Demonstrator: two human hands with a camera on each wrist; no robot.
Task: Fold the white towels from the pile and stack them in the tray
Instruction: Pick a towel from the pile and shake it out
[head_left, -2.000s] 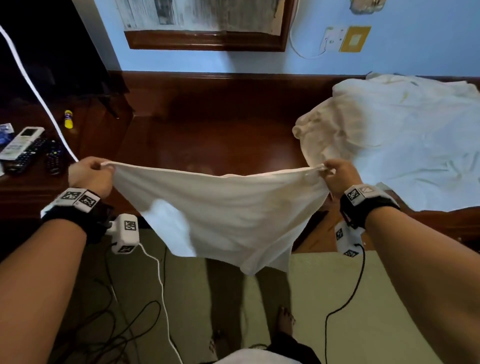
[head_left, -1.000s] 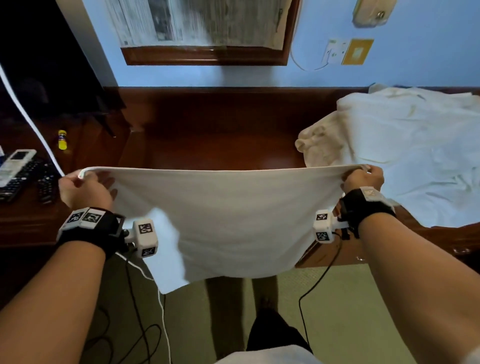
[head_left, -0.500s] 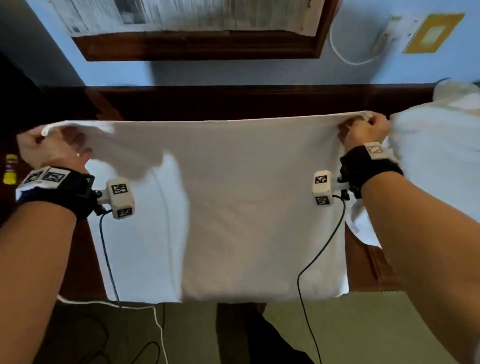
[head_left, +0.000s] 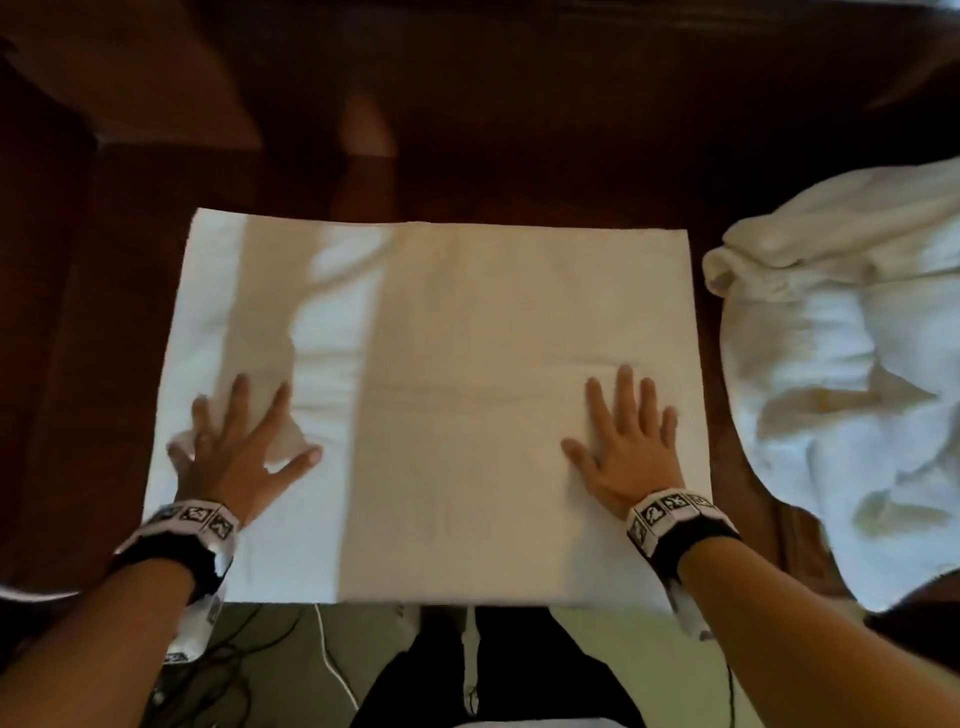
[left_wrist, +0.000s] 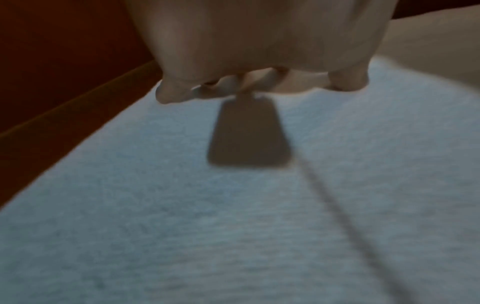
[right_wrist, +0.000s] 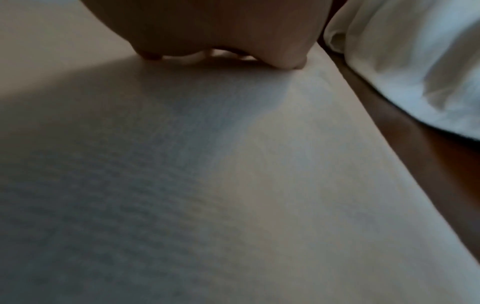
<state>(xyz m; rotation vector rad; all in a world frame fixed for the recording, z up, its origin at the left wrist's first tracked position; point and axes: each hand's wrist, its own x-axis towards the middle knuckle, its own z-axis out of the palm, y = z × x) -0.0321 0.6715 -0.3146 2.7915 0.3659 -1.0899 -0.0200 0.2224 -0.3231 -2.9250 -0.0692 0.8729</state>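
A white towel (head_left: 498, 395) is spread flat on the dark wooden counter (head_left: 519, 130), its left part creased. It is pressed by the left hand (head_left: 236, 457) and right hand (head_left: 623, 447), fingers straight and splayed, nothing grasped. A crumpled towel pile (head_left: 852, 374) lies just right, apart.
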